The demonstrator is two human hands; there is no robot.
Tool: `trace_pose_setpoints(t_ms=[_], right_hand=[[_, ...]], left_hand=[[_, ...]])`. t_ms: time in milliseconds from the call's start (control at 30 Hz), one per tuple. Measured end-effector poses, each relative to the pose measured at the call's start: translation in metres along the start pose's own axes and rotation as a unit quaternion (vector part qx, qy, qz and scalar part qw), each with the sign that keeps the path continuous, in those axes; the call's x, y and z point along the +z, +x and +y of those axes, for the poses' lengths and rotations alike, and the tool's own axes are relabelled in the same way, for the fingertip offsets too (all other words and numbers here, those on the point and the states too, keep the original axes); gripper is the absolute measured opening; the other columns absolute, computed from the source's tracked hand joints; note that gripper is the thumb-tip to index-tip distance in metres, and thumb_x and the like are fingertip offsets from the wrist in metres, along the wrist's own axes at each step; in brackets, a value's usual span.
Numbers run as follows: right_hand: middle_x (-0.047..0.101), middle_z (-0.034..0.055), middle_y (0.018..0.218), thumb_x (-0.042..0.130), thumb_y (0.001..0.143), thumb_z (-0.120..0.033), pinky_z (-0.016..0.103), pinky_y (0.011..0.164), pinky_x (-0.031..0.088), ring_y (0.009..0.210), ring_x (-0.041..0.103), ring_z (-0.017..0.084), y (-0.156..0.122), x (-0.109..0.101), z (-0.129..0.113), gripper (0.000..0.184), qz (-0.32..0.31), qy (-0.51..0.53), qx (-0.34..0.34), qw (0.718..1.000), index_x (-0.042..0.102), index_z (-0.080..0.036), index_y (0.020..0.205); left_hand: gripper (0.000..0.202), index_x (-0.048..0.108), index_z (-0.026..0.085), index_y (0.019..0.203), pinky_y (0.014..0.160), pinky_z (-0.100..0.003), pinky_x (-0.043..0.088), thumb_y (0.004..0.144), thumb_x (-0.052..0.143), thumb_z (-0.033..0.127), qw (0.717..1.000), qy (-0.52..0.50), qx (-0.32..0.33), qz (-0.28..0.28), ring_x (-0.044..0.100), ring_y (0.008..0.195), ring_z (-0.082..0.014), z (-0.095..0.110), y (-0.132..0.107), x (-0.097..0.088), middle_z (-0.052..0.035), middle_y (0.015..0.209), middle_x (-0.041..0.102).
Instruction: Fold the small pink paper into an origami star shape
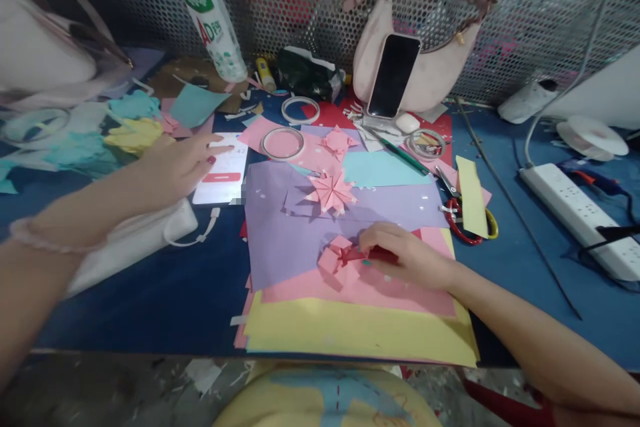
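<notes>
My left hand [177, 163] reaches across to a white phone [223, 177] lying flat on the blue table, its fingers stretched out and touching the lit screen. My right hand [407, 255] rests on the stacked coloured paper, fingers curled around a small red-handled tool [373, 254] whose tip meets a folded pink paper piece [336, 258]. A finished pink paper flower [331, 191] lies on the purple sheet [280, 227] just beyond. Pink and yellow sheets [360, 330] lie under my right hand.
Scissors [460, 210] and a yellow strip lie to the right. Tape rolls [283, 143], a green pen, a black phone [393, 75] propped on a pink bag, a bottle [207, 13], a power strip [575, 213] and paper scraps at left crowd the table. A mesh wall stands behind.
</notes>
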State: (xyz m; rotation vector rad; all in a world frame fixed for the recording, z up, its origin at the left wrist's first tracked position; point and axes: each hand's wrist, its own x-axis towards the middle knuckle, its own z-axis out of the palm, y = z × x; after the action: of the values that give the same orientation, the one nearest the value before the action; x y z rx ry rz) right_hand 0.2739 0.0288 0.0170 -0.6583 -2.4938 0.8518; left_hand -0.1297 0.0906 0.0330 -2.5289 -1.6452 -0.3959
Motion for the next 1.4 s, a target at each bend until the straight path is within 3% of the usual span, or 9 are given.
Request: trace_pose_setpoints(t_ms=[133,333,500,700,800,867,967,1267,1400], right_hand=[[0.074,0.0091,0.100,0.058,0.096,-0.008,0.036,0.087,0.057,0.097,0.068,0.021,0.000,0.001,0.001,0.015,-0.007,-0.003,-0.006,1.000,0.060,-0.021,0.102],[0.074,0.0093,0.101,0.058,0.095,-0.009,0.036,0.087,0.057,0.097,0.069,0.021,-0.001,0.002,0.002,0.014,-0.007,-0.009,-0.002,1.000,0.062,-0.021,0.102],[0.074,0.0102,0.102,0.057,0.097,-0.012,0.037,0.087,0.058,0.096,0.068,0.021,-0.001,0.002,0.003,0.011,-0.005,-0.004,-0.013,1.000,0.063,-0.020,0.103],[0.075,0.0094,0.102,0.060,0.099,-0.018,0.037,0.088,0.058,0.098,0.070,0.021,-0.002,0.004,0.004,0.008,0.003,0.020,0.015,1.000,0.067,-0.021,0.103],[0.075,0.0100,0.099,0.061,0.100,-0.021,0.037,0.086,0.058,0.094,0.070,0.021,-0.002,0.006,0.004,0.006,0.014,0.020,0.010,1.000,0.067,-0.020,0.098],[0.074,0.0097,0.097,0.061,0.100,-0.021,0.037,0.084,0.057,0.092,0.069,0.021,-0.001,0.006,0.003,0.008,0.017,0.015,0.007,1.000,0.066,-0.020,0.094],[0.073,0.0082,0.094,0.060,0.099,-0.018,0.035,0.082,0.057,0.091,0.068,0.021,0.000,0.006,0.001,0.010,0.012,0.001,0.003,1.000,0.064,-0.021,0.091],[0.070,0.0075,0.092,0.052,0.100,-0.010,0.032,0.080,0.054,0.087,0.064,0.019,0.004,0.005,0.000,0.017,-0.007,-0.026,-0.004,1.000,0.061,-0.020,0.090],[0.070,0.0089,0.094,0.047,0.104,-0.012,0.033,0.078,0.053,0.088,0.064,0.020,0.004,0.005,-0.002,0.021,-0.002,-0.057,-0.013,0.998,0.062,-0.020,0.092]], left_hand=[[0.055,0.063,0.010,0.131,0.112,-0.060,0.041,0.112,0.020,0.039,0.999,0.021,-0.030,-0.036,0.071,0.099,-0.0187,-0.028,-0.007,0.018,-0.0058,0.126,0.074],[0.056,0.060,0.010,0.135,0.113,-0.064,0.040,0.114,0.016,0.039,0.998,0.021,-0.032,-0.045,0.068,0.118,-0.0253,-0.019,-0.012,0.019,-0.0079,0.137,0.070],[0.055,0.059,0.005,0.131,0.109,-0.063,0.045,0.112,0.021,0.040,0.999,0.021,-0.026,-0.021,0.071,0.112,-0.0257,-0.013,-0.013,0.012,-0.0083,0.129,0.072],[0.041,0.059,0.007,0.130,0.104,-0.042,0.052,0.111,0.030,0.030,0.995,-0.008,0.060,0.081,0.068,0.112,-0.0241,0.050,-0.029,-0.010,-0.0096,0.122,0.072],[0.035,0.066,0.019,0.112,0.098,-0.031,0.050,0.110,0.032,0.028,0.970,-0.052,0.217,0.099,0.068,0.104,-0.0170,0.103,-0.041,-0.005,-0.0022,0.106,0.075],[0.033,0.067,0.017,0.113,0.099,-0.035,0.048,0.108,0.034,0.017,0.919,-0.097,0.371,0.090,0.066,0.106,-0.0191,0.133,-0.043,0.003,-0.0044,0.106,0.077],[0.033,0.068,0.015,0.108,0.090,-0.035,0.048,0.107,0.036,0.009,0.894,-0.125,0.425,0.070,0.068,0.101,-0.0188,0.160,-0.038,0.016,-0.0041,0.110,0.078],[0.030,0.066,0.014,0.116,0.101,-0.036,0.051,0.107,0.037,0.011,0.887,-0.178,0.425,0.037,0.067,0.113,-0.0210,0.153,-0.036,0.027,-0.0070,0.113,0.077],[0.030,0.061,0.013,0.127,0.108,-0.043,0.053,0.102,0.045,0.010,0.906,-0.179,0.381,0.047,0.063,0.126,-0.0268,0.149,-0.037,0.029,-0.0140,0.126,0.071]])
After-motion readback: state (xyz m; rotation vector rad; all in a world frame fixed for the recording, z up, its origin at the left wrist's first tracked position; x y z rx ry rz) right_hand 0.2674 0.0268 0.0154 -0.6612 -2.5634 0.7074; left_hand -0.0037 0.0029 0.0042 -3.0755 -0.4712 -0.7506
